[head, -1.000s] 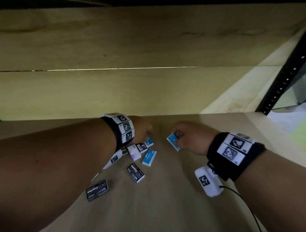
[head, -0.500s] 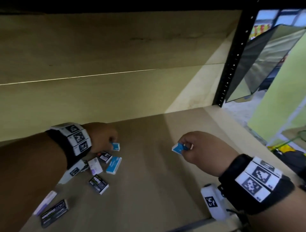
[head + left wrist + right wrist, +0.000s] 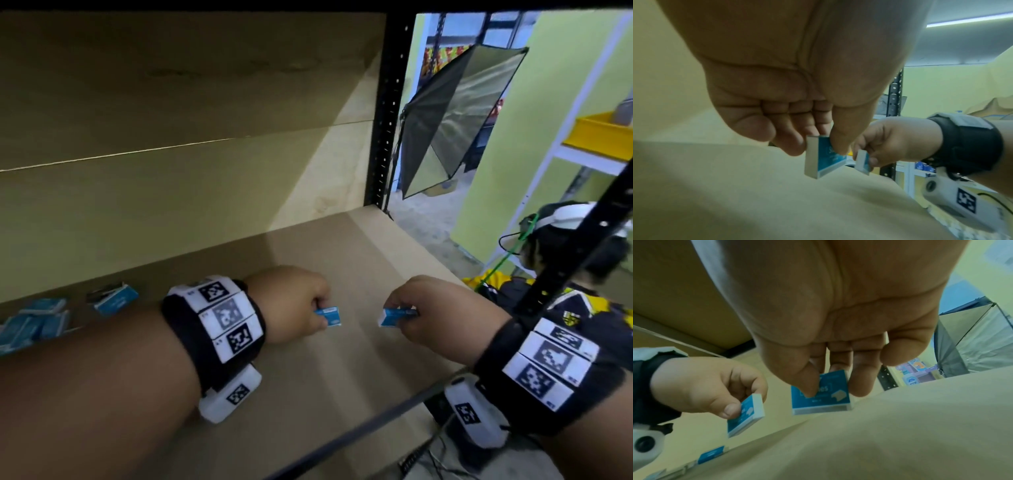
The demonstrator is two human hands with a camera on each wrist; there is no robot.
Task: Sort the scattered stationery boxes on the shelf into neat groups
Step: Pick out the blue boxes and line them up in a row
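Note:
My left hand [image 3: 294,305] pinches a small blue staples box [image 3: 329,316] between thumb and fingers, just above the shelf board. The left wrist view shows that blue box [image 3: 825,158] on edge under the thumb. My right hand [image 3: 431,315] pinches a second blue staples box [image 3: 394,316] a short way to the right; in the right wrist view this box [image 3: 821,395] hangs label-forward above the board. The two boxes are apart, facing each other. At the far left lie several more blue boxes [image 3: 34,323] and one [image 3: 114,298] behind them.
The brown shelf board [image 3: 342,377] has a cardboard back wall [image 3: 171,171] and a black perforated upright [image 3: 387,113] at its right end. A black front rail [image 3: 359,428] runs along the near edge. Beyond, a person sits low at right near a white rack with a yellow bin [image 3: 599,135].
Both hands have moved right along the shelf, each carrying its blue box, and the left hand now holds its box close to the right one. The scattered pile has dropped out of view at left.

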